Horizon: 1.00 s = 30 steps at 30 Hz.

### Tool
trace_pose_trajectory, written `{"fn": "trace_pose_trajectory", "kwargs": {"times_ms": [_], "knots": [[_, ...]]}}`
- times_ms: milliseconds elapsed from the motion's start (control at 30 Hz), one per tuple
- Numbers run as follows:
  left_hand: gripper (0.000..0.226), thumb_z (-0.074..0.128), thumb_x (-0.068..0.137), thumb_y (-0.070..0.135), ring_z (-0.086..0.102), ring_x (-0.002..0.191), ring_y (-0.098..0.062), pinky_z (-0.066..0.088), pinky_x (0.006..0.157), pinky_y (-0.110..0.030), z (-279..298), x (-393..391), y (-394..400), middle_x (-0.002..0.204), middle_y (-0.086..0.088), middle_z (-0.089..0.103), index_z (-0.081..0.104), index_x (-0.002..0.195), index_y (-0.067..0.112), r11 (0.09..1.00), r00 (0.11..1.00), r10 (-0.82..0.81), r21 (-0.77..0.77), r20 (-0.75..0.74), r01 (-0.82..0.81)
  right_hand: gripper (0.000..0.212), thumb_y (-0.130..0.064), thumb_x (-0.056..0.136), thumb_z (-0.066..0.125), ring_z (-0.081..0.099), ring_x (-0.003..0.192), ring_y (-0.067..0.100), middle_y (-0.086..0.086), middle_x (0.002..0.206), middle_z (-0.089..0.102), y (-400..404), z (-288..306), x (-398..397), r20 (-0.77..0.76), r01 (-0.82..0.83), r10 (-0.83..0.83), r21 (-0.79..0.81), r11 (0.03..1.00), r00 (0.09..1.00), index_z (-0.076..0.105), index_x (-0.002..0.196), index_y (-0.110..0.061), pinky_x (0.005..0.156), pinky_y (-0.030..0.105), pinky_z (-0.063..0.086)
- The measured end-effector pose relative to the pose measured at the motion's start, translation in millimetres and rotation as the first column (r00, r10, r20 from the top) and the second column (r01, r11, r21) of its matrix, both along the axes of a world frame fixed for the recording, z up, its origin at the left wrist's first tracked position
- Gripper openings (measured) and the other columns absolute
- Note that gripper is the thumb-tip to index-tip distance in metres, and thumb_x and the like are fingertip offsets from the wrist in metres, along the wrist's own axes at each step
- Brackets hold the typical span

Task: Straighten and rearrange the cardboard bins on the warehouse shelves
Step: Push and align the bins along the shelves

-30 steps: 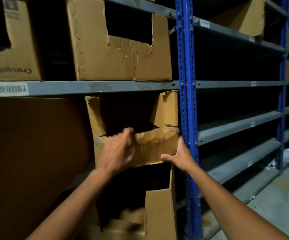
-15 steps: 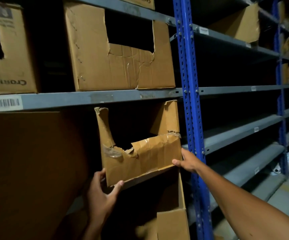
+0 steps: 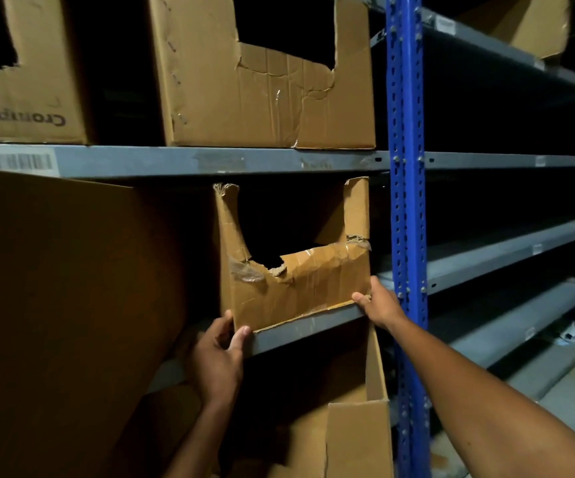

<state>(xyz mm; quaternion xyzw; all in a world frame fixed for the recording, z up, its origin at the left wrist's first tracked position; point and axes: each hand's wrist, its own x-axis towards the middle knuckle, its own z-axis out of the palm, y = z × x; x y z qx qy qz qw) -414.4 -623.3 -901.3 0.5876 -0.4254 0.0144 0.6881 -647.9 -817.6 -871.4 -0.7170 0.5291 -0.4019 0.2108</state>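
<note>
Plainly the torn bin [image 3: 294, 291] at the centre of the frame is the thing in hand: it sits at the front edge of the grey middle shelf [image 3: 310, 331], its cut-out front ragged, creased and patched with tape, its lower left corner hanging just past the shelf lip. It looks light and seems empty, though its dark inside hides any contents, and the board is soft and tired — the thin upright strips at the top would likely fold or rip if pulled. The bottom corners, where the board is doubled, are the safer hold. The left hand [image 3: 218, 353] grips the lower left corner, thumb on the front face, fingers curled round the side. The right hand [image 3: 377, 303] pinches the lower right corner, beside the blue upright [image 3: 406, 236]. A bigger bin [image 3: 265, 94] stands on the shelf above; a large plain carton [image 3: 65, 305] fills the left of the frame, and another open box [image 3: 358, 436] sits below.
</note>
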Motion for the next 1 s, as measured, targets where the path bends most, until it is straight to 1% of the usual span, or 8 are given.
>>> {"fn": "trace_pose_trajectory", "kwargs": {"times_ms": [133, 233, 433, 567, 667, 800, 900, 1000], "knots": [[0.038, 0.074, 0.082, 0.012, 0.061, 0.096, -0.009, 0.042, 0.077, -0.013, 2, -3, 3, 0.106, 0.008, 0.065, 0.067, 0.119, 0.014, 1.000, 1.000, 0.016, -0.012, 0.000, -0.016, 0.024, -0.038, 0.093, 0.059, 0.055, 0.114, 0.029, 0.004, 0.116, 0.061, -3, -7, 4, 0.024, 0.006, -0.005, -0.030, 1.000, 1.000, 0.045, 0.107, -0.024, 0.098, 0.051, 0.043], [0.037, 0.073, 0.082, 0.012, 0.060, 0.093, -0.006, 0.043, 0.075, -0.012, 2, -2, 4, 0.104, 0.010, 0.063, 0.067, 0.119, 0.013, 0.999, 0.999, 0.033, -0.011, 0.016, -0.033, 0.031, -0.035, 0.093, 0.059, 0.052, 0.118, 0.027, 0.005, 0.121, 0.059, 2, -3, 1, 0.030, -0.056, 0.057, -0.026, 0.998, 0.998, 0.047, 0.116, -0.018, 0.095, 0.041, 0.044], [0.031, 0.073, 0.082, 0.008, 0.060, 0.088, -0.006, 0.046, 0.074, -0.013, 7, -2, 6, 0.097, 0.006, 0.064, 0.067, 0.112, 0.010, 1.000, 1.000, 0.005, 0.009, 0.027, -0.005, 0.041, -0.036, 0.092, 0.061, 0.049, 0.123, 0.029, 0.009, 0.130, 0.054, -3, 1, 1, 0.021, -0.097, 0.096, 0.064, 0.993, 0.995, 0.041, 0.122, -0.016, 0.100, 0.045, 0.043], [0.026, 0.074, 0.080, 0.004, 0.058, 0.086, -0.007, 0.049, 0.081, -0.024, 14, 1, 9, 0.090, 0.008, 0.062, 0.065, 0.101, 0.014, 0.998, 1.000, -0.024, 0.065, -0.008, 0.024, 0.081, -0.032, 0.081, 0.075, 0.040, 0.132, 0.029, 0.012, 0.147, 0.038, 1, 14, -8, -0.012, -0.183, 0.194, 0.279, 0.943, 0.981, 0.025, 0.142, -0.015, 0.110, 0.047, 0.035], [0.021, 0.075, 0.078, 0.001, 0.058, 0.081, -0.009, 0.045, 0.071, -0.017, 14, 1, 13, 0.083, 0.007, 0.062, 0.063, 0.089, 0.015, 0.993, 0.999, -0.048, 0.105, 0.024, 0.046, 0.114, -0.035, 0.083, 0.074, 0.012, 0.146, 0.036, 0.015, 0.161, 0.001, 22, 17, -6, -0.232, -0.076, 0.183, 0.404, 0.911, 0.955, -0.014, 0.152, -0.016, 0.117, 0.049, 0.019], [0.026, 0.075, 0.074, -0.006, 0.063, 0.093, -0.021, 0.046, 0.073, -0.016, 17, 7, 15, 0.092, -0.004, 0.065, 0.062, 0.092, 0.007, 0.975, 0.996, -0.078, 0.210, 0.042, 0.067, 0.112, -0.036, 0.086, 0.070, 0.004, 0.147, 0.036, 0.019, 0.160, -0.002, 88, 28, 24, -0.301, -0.057, 0.108, 0.173, 0.983, 0.948, -0.018, 0.151, -0.013, 0.118, 0.051, 0.018], [0.047, 0.076, 0.075, 0.001, 0.055, 0.109, -0.016, 0.044, 0.090, -0.023, 18, -16, 41, 0.113, 0.000, 0.059, 0.056, 0.117, 0.011, 0.962, 0.995, -0.097, 0.258, 0.027, 0.087, 0.097, -0.033, 0.086, 0.070, 0.027, 0.142, 0.031, 0.014, 0.156, 0.025, 159, 45, 53, -0.190, -0.252, 0.243, -0.028, 0.967, 0.951, 0.001, 0.154, -0.023, 0.114, 0.046, 0.028], [0.063, 0.074, 0.071, 0.022, 0.053, 0.117, -0.010, 0.040, 0.100, -0.024, 1, -58, 94, 0.124, 0.006, 0.057, 0.048, 0.128, 0.022, 0.963, 0.978, -0.199, 0.197, 0.055, 0.185, 0.081, -0.038, 0.087, 0.067, 0.040, 0.135, 0.022, 0.007, 0.145, 0.045, 237, 64, 84, -0.134, -0.465, 0.447, -0.191, 0.864, 0.885, 0.019, 0.151, -0.027, 0.107, 0.032, 0.032]]}}
